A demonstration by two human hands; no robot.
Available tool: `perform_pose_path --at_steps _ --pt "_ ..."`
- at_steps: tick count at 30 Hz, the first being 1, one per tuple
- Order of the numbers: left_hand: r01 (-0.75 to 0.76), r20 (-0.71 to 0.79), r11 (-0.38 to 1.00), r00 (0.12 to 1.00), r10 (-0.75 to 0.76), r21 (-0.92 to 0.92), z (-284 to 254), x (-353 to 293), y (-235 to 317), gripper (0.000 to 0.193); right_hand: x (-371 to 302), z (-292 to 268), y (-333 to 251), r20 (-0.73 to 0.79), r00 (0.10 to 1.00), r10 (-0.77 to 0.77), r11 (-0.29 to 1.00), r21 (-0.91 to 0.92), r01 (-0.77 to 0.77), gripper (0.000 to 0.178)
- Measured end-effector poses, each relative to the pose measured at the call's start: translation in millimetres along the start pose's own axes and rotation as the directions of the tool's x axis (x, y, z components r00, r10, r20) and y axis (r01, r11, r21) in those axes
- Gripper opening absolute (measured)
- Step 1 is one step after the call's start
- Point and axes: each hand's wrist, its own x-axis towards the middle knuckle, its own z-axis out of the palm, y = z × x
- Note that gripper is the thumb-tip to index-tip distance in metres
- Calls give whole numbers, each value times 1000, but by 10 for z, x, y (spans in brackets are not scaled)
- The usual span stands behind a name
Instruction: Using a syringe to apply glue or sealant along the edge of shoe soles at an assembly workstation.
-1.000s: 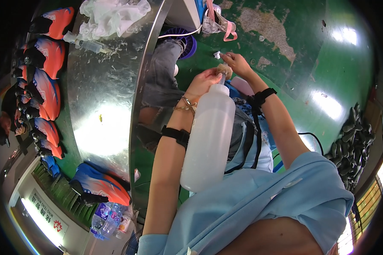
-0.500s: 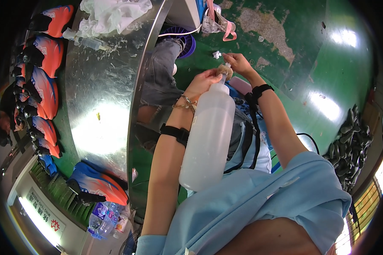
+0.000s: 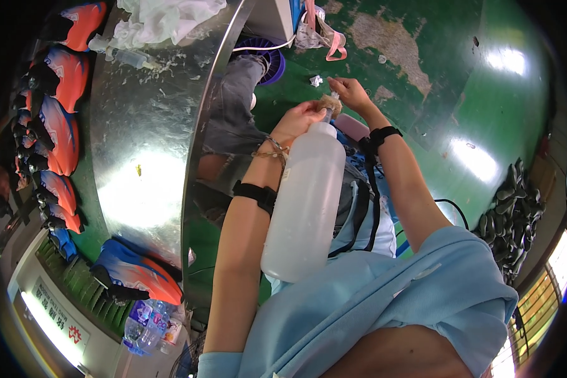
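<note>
A large translucent white squeeze bottle (image 3: pixel 302 208) lies tilted across my lap, its neck pointing away from me. My left hand (image 3: pixel 295 125) is closed around its nozzle, just past the cap. A tan, fuzzy pad or wad (image 3: pixel 331 104) wraps the nozzle beside those fingertips. At the far end, my right hand (image 3: pixel 354 96) pinches with thumb and fingers at the thin pale nozzle tip (image 3: pixel 336 95); the exact contact is too small to make out. Just left of the right fingertips, a crumpled white scrap (image 3: pixel 316 80) appears against the green floor.
To my left stands a metal-topped table (image 3: pixel 138 113) with white cloth (image 3: pixel 164 22) and a syringe-like tube (image 3: pixel 132 58). Orange-and-blue shoe uppers (image 3: pixel 135 271) line its far side. Plastic bottles (image 3: pixel 146 324) stand lower left. A purple basket (image 3: pixel 272 63) sits ahead; dark soles (image 3: pixel 510 214) are heaped right.
The view has shifted slightly, so the surroundings sit a little further left. Both hands keep nearly the same hold on the bottle; the white scrap shows slightly farther from my right fingers.
</note>
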Motion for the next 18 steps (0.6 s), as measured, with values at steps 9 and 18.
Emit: perform_pose_path --at_steps 9,18 --pt "25 8 1000 1000 -25 11 39 -24 52 31 -106 139 -25 -216 974 67 993 108 -44 38" --pt "11 40 1000 999 -12 17 -48 61 -52 32 -101 112 -36 -166 980 113 993 60 -104 41"
